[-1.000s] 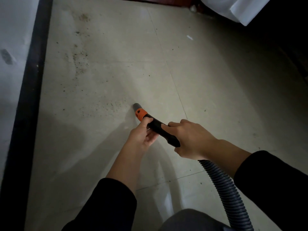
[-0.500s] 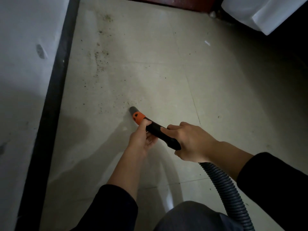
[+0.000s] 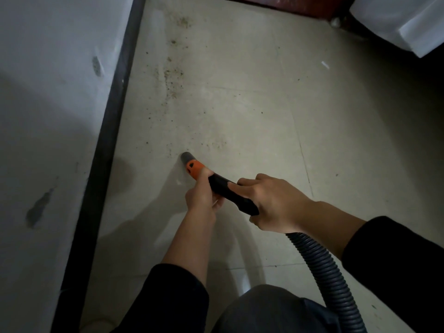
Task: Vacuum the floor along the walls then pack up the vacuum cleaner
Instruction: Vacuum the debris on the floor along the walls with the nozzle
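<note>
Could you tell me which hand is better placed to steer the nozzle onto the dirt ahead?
Left, probably. The left hand holds the handle just behind the orange collar, nearest the nozzle and the dirt; the right hand grips farther back by the hose.

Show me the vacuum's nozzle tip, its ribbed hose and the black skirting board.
nozzle tip (image 3: 185, 156), head view, grey open end.
ribbed hose (image 3: 323, 272), head view, middle of its curve.
black skirting board (image 3: 109, 140), head view, mid-length.
</note>
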A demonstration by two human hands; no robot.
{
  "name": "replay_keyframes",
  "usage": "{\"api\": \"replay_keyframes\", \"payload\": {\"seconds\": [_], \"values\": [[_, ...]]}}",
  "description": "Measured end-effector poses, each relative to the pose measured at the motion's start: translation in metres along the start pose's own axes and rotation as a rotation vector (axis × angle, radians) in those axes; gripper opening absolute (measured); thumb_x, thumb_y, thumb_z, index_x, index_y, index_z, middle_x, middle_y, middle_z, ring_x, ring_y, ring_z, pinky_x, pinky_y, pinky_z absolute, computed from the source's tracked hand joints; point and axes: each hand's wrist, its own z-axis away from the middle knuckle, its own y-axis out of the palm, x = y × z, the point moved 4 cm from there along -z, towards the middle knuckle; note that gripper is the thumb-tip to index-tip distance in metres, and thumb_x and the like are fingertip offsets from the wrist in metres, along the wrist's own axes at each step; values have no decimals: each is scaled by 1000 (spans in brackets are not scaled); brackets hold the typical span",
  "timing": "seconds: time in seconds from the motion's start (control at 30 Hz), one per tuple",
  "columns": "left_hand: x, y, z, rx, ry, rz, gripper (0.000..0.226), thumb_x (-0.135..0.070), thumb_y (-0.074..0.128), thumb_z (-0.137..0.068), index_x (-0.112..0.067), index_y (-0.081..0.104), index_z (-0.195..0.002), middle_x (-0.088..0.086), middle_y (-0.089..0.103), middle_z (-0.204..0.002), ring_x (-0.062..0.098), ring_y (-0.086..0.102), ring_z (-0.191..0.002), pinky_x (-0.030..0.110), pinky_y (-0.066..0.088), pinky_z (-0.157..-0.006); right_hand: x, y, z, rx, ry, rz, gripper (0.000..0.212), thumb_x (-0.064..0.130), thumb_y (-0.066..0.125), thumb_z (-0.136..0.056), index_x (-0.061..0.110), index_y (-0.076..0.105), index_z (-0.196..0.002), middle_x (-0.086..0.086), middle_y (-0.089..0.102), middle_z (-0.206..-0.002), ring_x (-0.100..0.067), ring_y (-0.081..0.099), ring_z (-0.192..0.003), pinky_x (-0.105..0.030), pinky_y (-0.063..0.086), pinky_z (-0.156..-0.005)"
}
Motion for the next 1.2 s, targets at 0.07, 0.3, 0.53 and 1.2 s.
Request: {"api": "replay_keyframes", "payload": {"seconds": [0.07,0.3,0.53,1.2], "values": [[-5,-4,1,-13,6,10,25,-30,64,-83,-8,61,-96,11,71,-99,21,69,-86,27,53,-59,4,-2,-5,1,-11,0,60,14,61,-79,28,41,-134,7,52,-98,-20,47,-84,-40,50,-69],[-26,-25,-4,-54,40,-30,22,-29,65,-82,-9,61,-90,11,71,-97,21,70,-85,27,53,-59,19,-4,-25,-10,-41,17,64,15,60,-80,27,38,-139,5,52,-99,-20,45,-83,-38,49,-66],[-46,-43,-9,-75,66,-22,24,-28,66,-82,-8,62,-95,9,72,-95,18,70,-83,24,51,-56,35,-9,-46,-20,-79,20,58,16,61,-80,24,42,-135,4,53,-98,-20,45,-83,-40,49,-67],[-77,-86,-15,-269,144,147,33,-24,67,-78,-6,59,-105,9,67,-96,21,68,-83,28,54,-61,76,-6,-88,-73,-207,16,68,15,60,-82,23,34,-145,2,55,-104,-21,45,-86,-35,46,-64]]}}
